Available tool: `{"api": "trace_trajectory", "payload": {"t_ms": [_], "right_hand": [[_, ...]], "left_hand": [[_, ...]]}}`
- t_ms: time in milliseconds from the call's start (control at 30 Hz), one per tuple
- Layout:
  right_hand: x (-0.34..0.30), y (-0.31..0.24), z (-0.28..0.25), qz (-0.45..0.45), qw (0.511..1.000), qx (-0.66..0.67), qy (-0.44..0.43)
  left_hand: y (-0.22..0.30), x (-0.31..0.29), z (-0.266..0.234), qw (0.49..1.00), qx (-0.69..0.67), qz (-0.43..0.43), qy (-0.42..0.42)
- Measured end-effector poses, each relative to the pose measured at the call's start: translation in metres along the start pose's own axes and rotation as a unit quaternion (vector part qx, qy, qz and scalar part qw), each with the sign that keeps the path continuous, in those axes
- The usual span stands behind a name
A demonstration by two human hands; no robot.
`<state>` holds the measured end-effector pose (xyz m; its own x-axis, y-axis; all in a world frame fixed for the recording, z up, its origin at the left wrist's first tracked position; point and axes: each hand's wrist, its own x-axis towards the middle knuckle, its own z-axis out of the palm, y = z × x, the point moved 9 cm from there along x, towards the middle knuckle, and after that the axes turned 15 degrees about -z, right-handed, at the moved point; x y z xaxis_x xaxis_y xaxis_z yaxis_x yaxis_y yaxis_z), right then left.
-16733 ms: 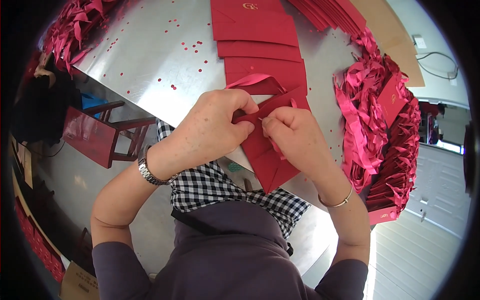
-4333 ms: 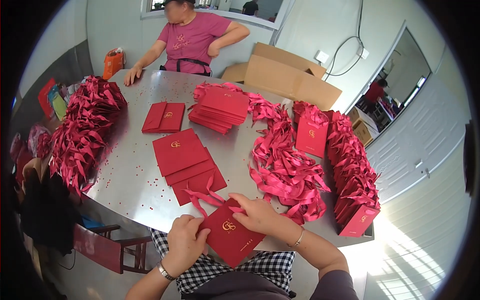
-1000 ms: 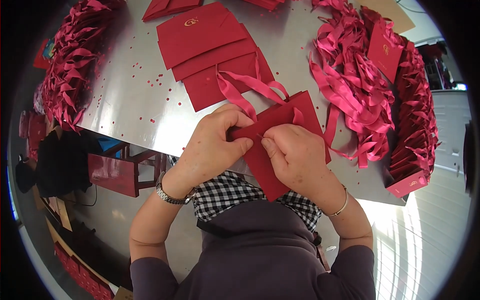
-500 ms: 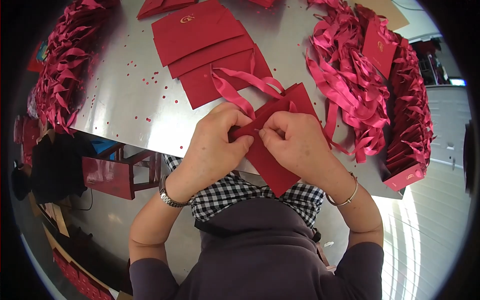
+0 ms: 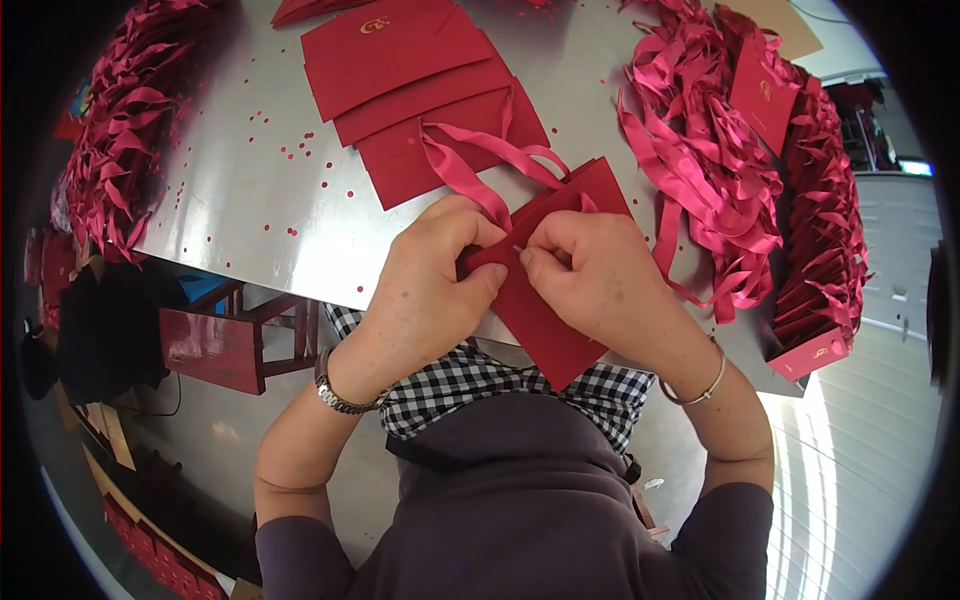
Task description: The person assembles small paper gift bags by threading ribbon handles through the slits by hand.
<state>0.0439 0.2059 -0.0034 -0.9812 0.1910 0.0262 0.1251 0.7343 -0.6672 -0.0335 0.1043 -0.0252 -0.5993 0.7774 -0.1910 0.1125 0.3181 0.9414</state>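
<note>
A red paper gift bag (image 5: 552, 345) lies tilted between my hands at the table's near edge. My left hand (image 5: 428, 285) is closed on its left edge, thumb outside and fingertips hidden behind the paper. At the bag's middle, my right hand (image 5: 597, 280) pinches something small; a pale tip shows at its thumb and forefinger, too small to name. A pink ribbon (image 5: 462, 178) loops up from the bag's upper edge, beyond my left hand. Just past it, several flat red bags (image 5: 400, 85) lie overlapped on the table.
The metal table (image 5: 250, 215) carries scattered red paper dots. Heaped pink ribbons (image 5: 715, 190) and a row of ribboned bags (image 5: 815, 230) stand at the right. Another ribboned row (image 5: 120, 140) lines the left edge. A wooden stool (image 5: 212, 345) is below, at the left.
My right hand has shifted slightly, and the pale tip at its fingers has moved a little higher. Both hands keep their hold on the bag.
</note>
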Motion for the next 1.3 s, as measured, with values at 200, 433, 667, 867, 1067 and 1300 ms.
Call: {"api": "trace_trajectory", "payload": {"t_ms": [200, 433, 667, 867, 1067, 1300], "right_hand": [[0.012, -0.027, 0.006, -0.083, 0.979, -0.178, -0.062], [0.015, 0.003, 0.013, 0.066, 0.99, 0.042, -0.12], [0.013, -0.019, 0.004, -0.067, 0.991, -0.106, -0.041], [0.027, -0.004, 0.012, -0.105, 0.987, -0.096, -0.081], [0.031, -0.016, -0.002, -0.129, 0.965, -0.22, -0.058], [-0.002, -0.028, -0.005, -0.264, 0.933, -0.217, 0.112]], "left_hand": [[0.002, -0.005, 0.002, 0.997, 0.043, 0.056, 0.031], [0.01, -0.015, 0.004, 0.989, 0.056, 0.122, 0.061], [0.001, -0.017, -0.005, 0.994, 0.009, 0.094, 0.052], [-0.011, -0.007, 0.003, 0.998, -0.018, 0.055, 0.034], [0.004, 0.008, -0.002, 0.998, -0.013, 0.047, 0.027], [0.0, 0.019, -0.009, 0.997, 0.04, 0.045, -0.04]]}}
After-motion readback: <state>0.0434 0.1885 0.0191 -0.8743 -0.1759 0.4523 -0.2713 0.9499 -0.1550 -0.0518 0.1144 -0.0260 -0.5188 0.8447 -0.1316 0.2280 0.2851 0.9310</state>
